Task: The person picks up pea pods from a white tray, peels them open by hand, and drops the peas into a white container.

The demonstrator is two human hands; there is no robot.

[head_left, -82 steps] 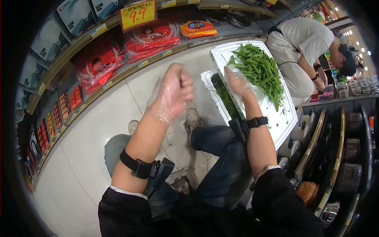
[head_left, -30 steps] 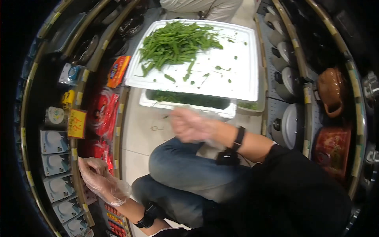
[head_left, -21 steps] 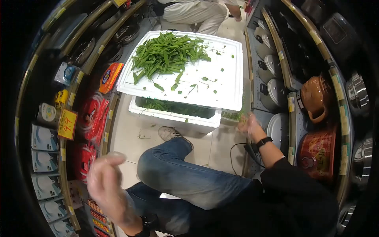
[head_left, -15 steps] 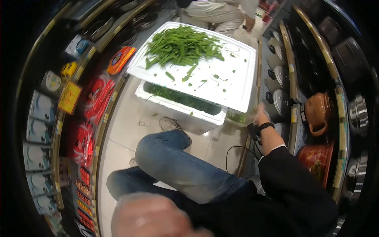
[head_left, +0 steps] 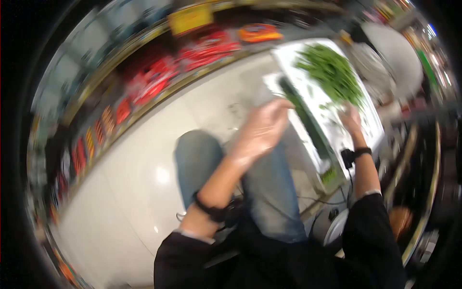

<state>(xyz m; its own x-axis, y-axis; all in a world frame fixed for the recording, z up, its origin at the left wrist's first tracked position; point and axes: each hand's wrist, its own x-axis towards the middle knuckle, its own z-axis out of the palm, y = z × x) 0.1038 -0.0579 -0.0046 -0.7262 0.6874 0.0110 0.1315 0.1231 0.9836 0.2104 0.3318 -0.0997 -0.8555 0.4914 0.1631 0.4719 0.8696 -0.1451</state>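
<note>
A heap of cut green vegetables [head_left: 332, 70] lies on the white foam lid [head_left: 308, 89], with loose bits scattered below it. The lid rests across a white foam box [head_left: 303, 132] that has more greens inside. My right hand [head_left: 351, 120] is over the lid at the lower edge of the heap, its fingers smeared by motion. Close to the box's near rim is my left hand [head_left: 264, 127], in a clear thin glove and also blurred. Whether either hand holds anything, I cannot tell. A small container of greens [head_left: 328, 176] stands beside the box.
Shelves with red packets [head_left: 154, 82] run along the left. Pots [head_left: 337, 226] stand on the right shelf, near a thin black cable [head_left: 317, 200]. Another person [head_left: 385, 62] is beyond the lid. My knees [head_left: 199, 159] are before the box on the tiled floor [head_left: 139, 188].
The view has turned, putting the box at the right. My right hand has moved from beside the shelf to the lid. My left hand has reached forward towards the box.
</note>
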